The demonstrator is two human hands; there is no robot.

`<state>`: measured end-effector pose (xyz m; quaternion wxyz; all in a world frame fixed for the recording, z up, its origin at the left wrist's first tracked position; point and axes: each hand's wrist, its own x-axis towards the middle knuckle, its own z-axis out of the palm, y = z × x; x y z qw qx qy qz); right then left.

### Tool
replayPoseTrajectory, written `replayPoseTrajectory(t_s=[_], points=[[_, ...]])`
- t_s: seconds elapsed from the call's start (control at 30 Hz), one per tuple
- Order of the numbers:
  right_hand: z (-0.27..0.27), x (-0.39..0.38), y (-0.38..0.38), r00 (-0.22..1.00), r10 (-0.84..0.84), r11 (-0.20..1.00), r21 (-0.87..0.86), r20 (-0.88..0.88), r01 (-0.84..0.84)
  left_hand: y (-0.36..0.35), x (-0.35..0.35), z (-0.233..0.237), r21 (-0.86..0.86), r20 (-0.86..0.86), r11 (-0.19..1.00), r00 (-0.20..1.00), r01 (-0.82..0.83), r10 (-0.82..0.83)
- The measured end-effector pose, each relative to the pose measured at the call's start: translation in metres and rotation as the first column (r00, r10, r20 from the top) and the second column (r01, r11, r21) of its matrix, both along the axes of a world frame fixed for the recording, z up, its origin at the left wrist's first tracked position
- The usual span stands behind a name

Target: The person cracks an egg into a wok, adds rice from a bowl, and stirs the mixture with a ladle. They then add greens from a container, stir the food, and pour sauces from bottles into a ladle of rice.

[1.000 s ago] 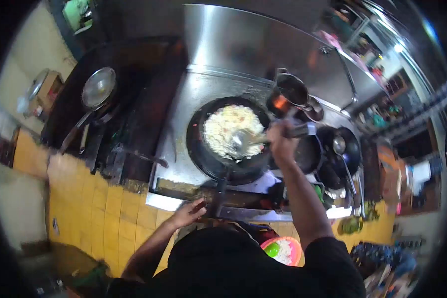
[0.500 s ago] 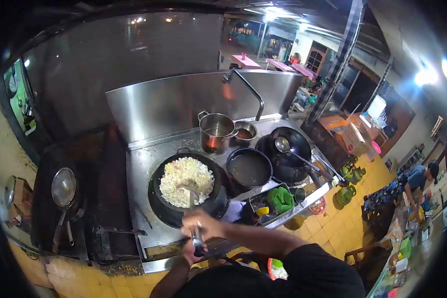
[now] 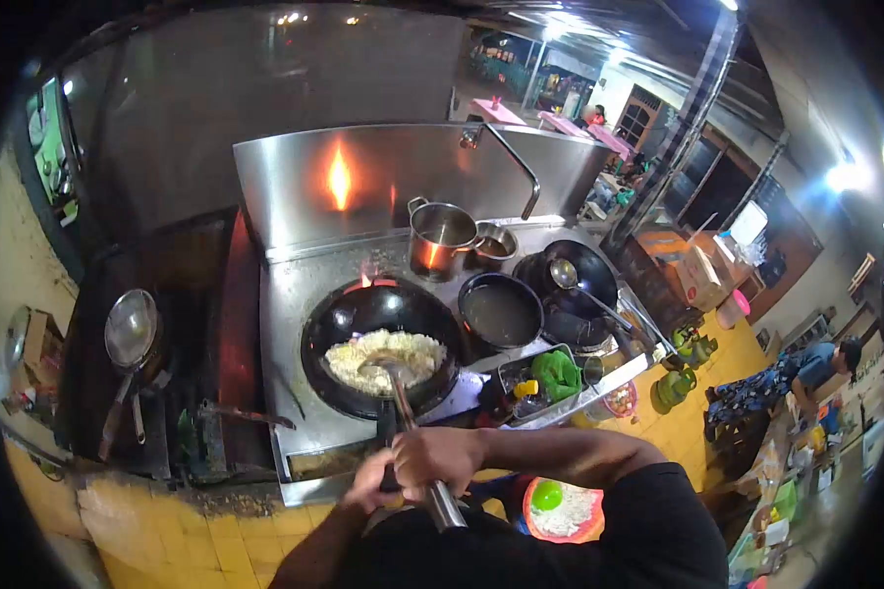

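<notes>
My right hand [image 3: 434, 459] is wrapped round the shaft of a long metal ladle [image 3: 403, 401], whose head lies partly in the rice. Lower left of it, my left hand [image 3: 371, 481] grips the dark handle of a large black wok [image 3: 329, 334]. The wok tips towards me, and white rice [image 3: 417, 355] with some yellowish bits is gathered on its near side. A small flame [image 3: 366, 279] shows at the wok's far rim.
Right of the wok stand a steel pot [image 3: 440, 236], a black pan [image 3: 501, 312] and another wok holding a ladle [image 3: 564, 274]. A tray carries a green bag [image 3: 556, 374]. Below is a basin of rice [image 3: 570, 510]. Another person [image 3: 781, 393] is at the far right.
The wok has tilted towards me and the rice has slid from its middle to the near side. The ladle has come nearer to me. Flame and its reflection now show behind the wok.
</notes>
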<state>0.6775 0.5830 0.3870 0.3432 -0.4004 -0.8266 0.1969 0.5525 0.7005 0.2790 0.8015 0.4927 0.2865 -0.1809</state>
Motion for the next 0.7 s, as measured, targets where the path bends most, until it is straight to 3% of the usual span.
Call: replayPoseTrajectory(t_s=[0.03,0.1,0.13,0.2,0.23,0.27,0.3,0.4,0.47,0.57,0.6,0.67,0.7], points=[[-0.015,0.002,0.002,1.000,-0.016,1.000,0.003,-0.015,0.016,-0.002,0.001,-0.014,-0.008,-0.009,1.000,1.000,-0.006,0.006],[-0.059,0.011,0.008,0.995,-0.053,0.999,-0.018,-0.089,0.051,-0.003,0.017,-0.070,-0.283,0.137,0.957,0.984,-0.070,0.113],[-0.079,0.014,0.015,0.990,-0.134,0.991,0.000,0.041,0.134,0.000,0.017,-0.087,-0.410,0.203,0.908,0.963,-0.081,0.178],[-0.081,0.017,0.022,0.971,-0.189,0.982,0.057,0.144,0.183,-0.008,-0.019,-0.098,-0.393,0.238,0.917,0.957,-0.062,0.166],[-0.078,0.016,0.022,0.970,-0.199,0.980,0.056,0.143,0.193,-0.013,-0.040,-0.093,-0.017,0.332,1.000,0.943,0.016,-0.010],[-0.069,0.011,0.022,0.976,-0.197,0.980,0.053,0.096,0.193,-0.014,-0.052,-0.092,0.369,0.353,0.926,0.911,0.075,-0.214],[-0.059,0.007,0.022,0.979,-0.198,0.979,0.053,0.052,0.195,-0.019,-0.056,-0.096,0.400,0.366,0.915,0.906,0.054,-0.214],[-0.030,-0.005,0.005,0.991,-0.128,0.991,-0.043,-0.035,0.127,-0.009,-0.013,-0.065,-0.043,0.268,0.999,0.963,-0.006,0.018],[-0.027,-0.005,0.004,0.987,-0.099,0.995,-0.008,-0.129,0.099,-0.001,0.014,-0.059,-0.190,0.162,0.981,0.985,-0.029,0.060],[-0.064,0.017,0.017,0.994,-0.092,0.995,-0.055,-0.055,0.089,0.000,0.024,-0.103,-0.383,0.199,0.921,0.967,-0.071,0.158],[-0.056,0.031,0.021,0.997,-0.056,0.987,-0.149,0.043,0.062,-0.001,0.018,-0.122,-0.427,0.219,0.901,0.958,-0.074,0.182],[-0.063,0.052,0.033,0.986,-0.151,0.987,-0.041,0.068,0.154,-0.010,-0.018,-0.175,-0.492,0.295,0.868,0.924,-0.072,0.244],[-0.038,0.062,0.035,0.993,-0.111,0.994,-0.021,0.032,0.111,-0.017,-0.035,-0.202,-0.533,0.316,0.843,0.905,-0.079,0.285]])
